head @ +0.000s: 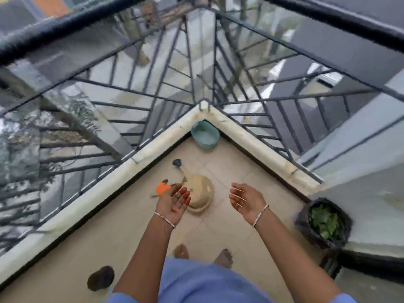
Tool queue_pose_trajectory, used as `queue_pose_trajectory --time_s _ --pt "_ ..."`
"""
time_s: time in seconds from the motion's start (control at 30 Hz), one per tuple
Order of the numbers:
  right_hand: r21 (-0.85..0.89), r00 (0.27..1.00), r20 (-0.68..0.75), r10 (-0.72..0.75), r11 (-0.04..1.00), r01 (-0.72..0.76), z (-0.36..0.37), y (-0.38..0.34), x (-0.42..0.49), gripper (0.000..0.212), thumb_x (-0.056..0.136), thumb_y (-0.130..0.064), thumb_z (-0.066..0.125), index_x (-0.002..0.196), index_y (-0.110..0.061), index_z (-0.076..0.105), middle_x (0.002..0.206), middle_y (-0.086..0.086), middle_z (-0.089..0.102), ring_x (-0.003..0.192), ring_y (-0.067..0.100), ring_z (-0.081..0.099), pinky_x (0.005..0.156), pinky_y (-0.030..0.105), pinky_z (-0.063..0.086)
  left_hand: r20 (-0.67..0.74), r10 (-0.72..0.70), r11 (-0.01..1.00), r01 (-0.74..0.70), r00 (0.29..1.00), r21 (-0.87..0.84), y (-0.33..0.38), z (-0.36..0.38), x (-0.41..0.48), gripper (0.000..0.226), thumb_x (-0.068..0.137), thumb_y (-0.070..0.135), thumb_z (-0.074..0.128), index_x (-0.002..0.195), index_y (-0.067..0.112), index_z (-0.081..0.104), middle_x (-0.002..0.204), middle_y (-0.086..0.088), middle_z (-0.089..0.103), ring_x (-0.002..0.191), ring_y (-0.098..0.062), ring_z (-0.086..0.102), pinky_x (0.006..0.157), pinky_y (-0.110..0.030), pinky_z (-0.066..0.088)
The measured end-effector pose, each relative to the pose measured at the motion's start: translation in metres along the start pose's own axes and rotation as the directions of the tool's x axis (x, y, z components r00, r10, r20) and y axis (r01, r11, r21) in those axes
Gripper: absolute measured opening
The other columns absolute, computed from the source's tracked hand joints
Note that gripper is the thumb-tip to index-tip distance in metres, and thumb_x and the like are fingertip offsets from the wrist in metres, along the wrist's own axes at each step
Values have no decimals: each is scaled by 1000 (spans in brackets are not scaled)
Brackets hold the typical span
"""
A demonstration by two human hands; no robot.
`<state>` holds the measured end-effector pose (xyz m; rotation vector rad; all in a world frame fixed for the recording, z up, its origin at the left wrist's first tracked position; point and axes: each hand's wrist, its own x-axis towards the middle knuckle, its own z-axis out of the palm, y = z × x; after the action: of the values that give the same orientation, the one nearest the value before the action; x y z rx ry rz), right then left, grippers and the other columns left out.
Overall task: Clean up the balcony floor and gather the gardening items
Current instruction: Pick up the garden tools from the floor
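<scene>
Beige watering can lies on the tiled floor near the kerbed corner, with bare tiles around it. Left hand and right hand hover with fingers straight, empty. Teal basin sits in the corner; black bag holds green leaves.

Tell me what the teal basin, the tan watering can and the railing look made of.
Teal basin: likely plastic, smooth, rounded moulded rim. Tan watering can: likely plastic, matte, moulded body and spout. Railing: looks like dark-painted metal, thin straight bars; blur leaves finish unclear.
</scene>
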<state>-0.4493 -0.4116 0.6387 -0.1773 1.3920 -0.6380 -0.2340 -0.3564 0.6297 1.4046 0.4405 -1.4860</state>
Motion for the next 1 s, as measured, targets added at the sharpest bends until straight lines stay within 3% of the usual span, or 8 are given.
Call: queue_pose_trajectory --time_s 0.1,0.17,0.37,0.5,0.8,1.0 --pt "-73 999 43 22 997 -19 38 15 -7 14 90 -15 58 95 -7 69 77 5 64 64 18 60 59 26 49 -54 13 995 -18 998 -101 17 -48 -18 17 96 16 56 84 8 64 76 -6 67 64 -18 65 51 -27 58" --pt "-111 998 55 33 993 -26 63 26 -11 13 92 -15 57 94 -7 67 77 5 64 64 18 60 62 26 49 -82 7 987 -20 997 -157 25 -75 -25 19 97 16 53 86 8 65 78 -7 66 68 -20 63 51 -27 57" --pt "-174 998 55 39 984 -29 129 75 -22 12 92 -14 55 90 -8 65 76 6 63 65 17 58 62 26 46 -125 27 979 -51 992 -195 52 -147 -32 17 99 14 50 97 6 64 85 -10 64 75 -22 61 66 -33 52" --pt "-186 998 8 70 980 -67 155 113 -31 12 93 -13 55 87 -7 64 74 7 61 61 17 54 59 26 44 -145 15 979 -44 989 -199 71 -184 -29 23 101 16 45 96 6 65 85 -10 64 75 -22 61 66 -32 51" --pt "-242 991 -131 34 968 -65 160 147 5 7 91 -10 58 91 -6 63 69 8 62 58 19 56 53 26 47 -136 -65 986 42 989 -161 99 -191 22 19 100 16 47 100 6 63 84 -9 63 74 -21 59 69 -32 51" --pt "-362 982 -190 9 929 -79 180 141 81 8 92 -9 56 86 -7 62 64 9 60 56 19 54 50 26 46 -156 -86 986 62 984 -156 112 -174 86 18 100 15 46 94 7 61 70 -8 65 61 -19 62 51 -25 53"
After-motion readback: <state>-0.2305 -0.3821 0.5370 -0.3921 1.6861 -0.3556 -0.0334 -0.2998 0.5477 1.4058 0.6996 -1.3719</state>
